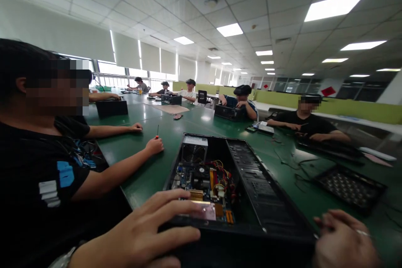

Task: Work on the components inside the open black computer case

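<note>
On the counter (201, 121), the case (264, 180) lies left of a panel (350, 186). Inside, the power supply (194, 150) sits behind the motherboard (187, 179).

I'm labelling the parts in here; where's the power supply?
In the head view, the power supply sits in the far left corner of the open computer case, just beyond the circuit board.

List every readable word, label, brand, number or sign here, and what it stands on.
None can be read.
Label on the power supply inside the computer case: too small.
Larger red diamond sign in the background: no characters discernible.
Sleeve patches: no legible lettering.
</note>
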{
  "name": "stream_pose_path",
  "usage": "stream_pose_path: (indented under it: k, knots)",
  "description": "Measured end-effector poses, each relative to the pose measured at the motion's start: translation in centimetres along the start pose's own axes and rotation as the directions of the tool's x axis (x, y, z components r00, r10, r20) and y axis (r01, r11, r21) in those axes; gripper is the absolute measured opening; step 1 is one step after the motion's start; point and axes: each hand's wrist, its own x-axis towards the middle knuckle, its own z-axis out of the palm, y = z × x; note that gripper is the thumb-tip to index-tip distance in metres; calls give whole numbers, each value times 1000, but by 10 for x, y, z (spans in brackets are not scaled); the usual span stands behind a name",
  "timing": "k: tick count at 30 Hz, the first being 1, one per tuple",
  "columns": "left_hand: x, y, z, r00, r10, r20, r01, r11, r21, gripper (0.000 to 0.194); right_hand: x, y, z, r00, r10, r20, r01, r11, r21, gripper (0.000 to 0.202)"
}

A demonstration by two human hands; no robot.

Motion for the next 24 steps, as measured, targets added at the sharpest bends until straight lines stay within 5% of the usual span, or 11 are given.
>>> stream_pose_path:
  k: [2, 5, 9, 18, 21, 24]
  knots:
    - [-16, -11, 18, 987, -84, -138, 91, 995, 47, 44, -15, -10, 38, 997, 57, -56, -54, 997, 59, 18]
    - [-31, -27, 48, 949, -154, -276, 176, 983, 56, 41, -29, -17, 87, 999, 26, 25, -27, 999, 26, 16]
    - [-29, -40, 90, 904, -184, -387, 234, 968, 85, 42, -41, -9, 135, 998, -44, 54, 45, 999, -18, 14]
    - [60, -35, 156, 784, -96, -613, 74, 995, -62, 42, -85, -4, 284, 979, -109, 173, 116, 993, -30, 27]
    - [76, -41, 178, 796, -124, -592, 78, 992, -101, 46, -93, 2, 305, 961, -83, 265, 94, 995, -29, 30]
    - [67, -57, 200, 855, -173, -489, 115, 982, -146, 50, -90, 19, 282, 918, -54, 393, 78, 996, -45, 32]
